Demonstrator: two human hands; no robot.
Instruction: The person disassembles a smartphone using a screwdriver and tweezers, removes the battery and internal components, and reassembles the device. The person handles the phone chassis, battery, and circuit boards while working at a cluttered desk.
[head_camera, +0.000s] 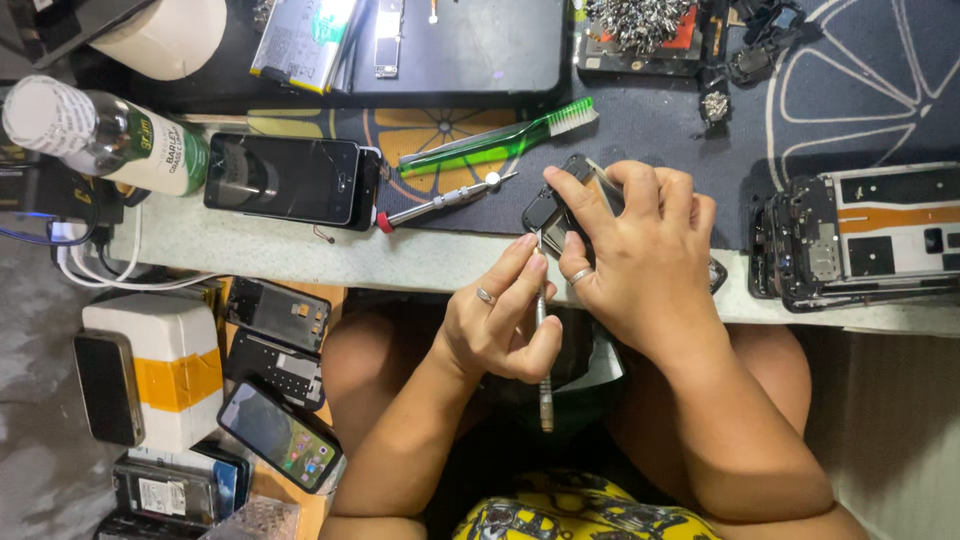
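Head view: the left hand (497, 325) pinches a slim metal screwdriver (543, 370), shaft upright. The right hand (635, 250) wraps closed around a small dark phone (556, 205) at the bench edge (300, 258), near a translucent green toothbrush (500, 143).

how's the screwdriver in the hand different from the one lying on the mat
The held screwdriver stands near upright in the picture, gripped by the left hand, tip up at the small phone that the right hand grips. The mat screwdriver lies slanted and untouched beside the green toothbrush. The mat one has a red end cap; none shows on the held one. Both are slim with metal shafts.
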